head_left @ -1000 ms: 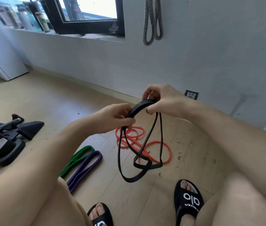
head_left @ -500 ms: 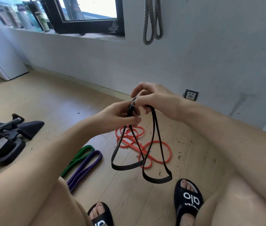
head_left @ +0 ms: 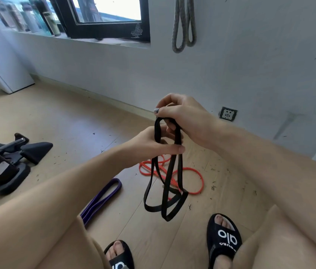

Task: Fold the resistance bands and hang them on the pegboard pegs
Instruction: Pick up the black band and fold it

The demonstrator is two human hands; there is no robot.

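Both hands moved closer together since before: the left hand (head_left: 151, 141) and right hand (head_left: 182, 117) now grip the black resistance band (head_left: 165, 183) at its top, loops hanging below them above the floor (head_left: 66, 121).

I'm in a home workout room: pale wood-plank floor (head_left: 60, 121), black exercise machine base (head_left: 7, 162), grey band loops (head_left: 183, 24) hanging on the wall.

Black band (head_left: 165, 183), folded loops dangling.
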